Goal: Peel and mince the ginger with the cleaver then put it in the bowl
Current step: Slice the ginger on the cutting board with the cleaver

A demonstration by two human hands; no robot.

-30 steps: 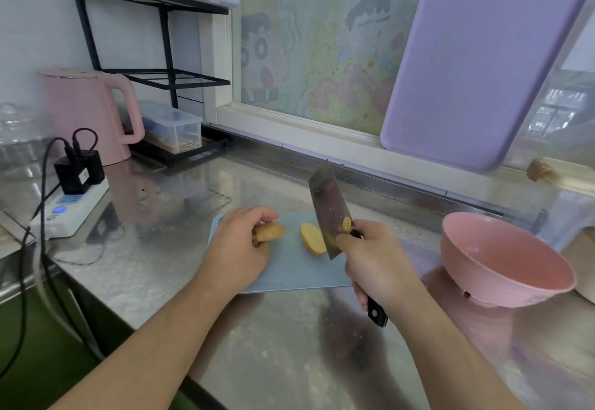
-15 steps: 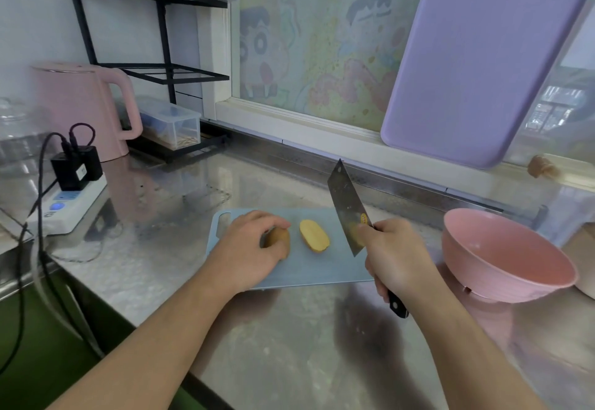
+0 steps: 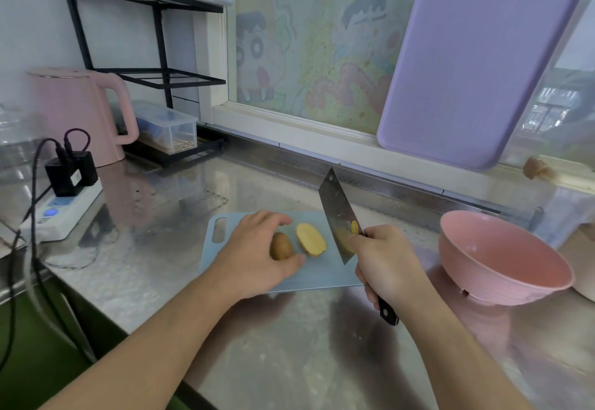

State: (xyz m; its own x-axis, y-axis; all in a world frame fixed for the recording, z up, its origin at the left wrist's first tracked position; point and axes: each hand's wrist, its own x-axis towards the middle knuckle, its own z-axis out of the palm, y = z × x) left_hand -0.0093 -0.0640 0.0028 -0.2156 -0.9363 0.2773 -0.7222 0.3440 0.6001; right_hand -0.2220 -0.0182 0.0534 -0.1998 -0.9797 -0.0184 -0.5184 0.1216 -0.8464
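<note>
Ginger point(image 3: 296, 243) halved on board point(image 3: 317, 272) — one brown-skinned, one pale-yellow cut face up

Left hand point(image 3: 257, 252): on the cutting board point(image 3: 318, 276), thumb and fingers around the unpeeled ginger piece point(image 3: 280, 246).
Cut ginger half point(image 3: 311, 243): just right of that grip, cut face up, between it and the cleaver point(image 3: 340, 216).
Right hand point(image 3: 384, 263): right of the left grip, around the cleaver handle; blade tilted up above the board's right part.
Bowl point(image 3: 502, 260): right of the right hand's grip, on the counter point(image 3: 289, 345).
Kettle point(image 3: 80, 113): far left behind the left grip.
Power strip point(image 3: 61, 213): left of the left grip, before the kettle.
</note>
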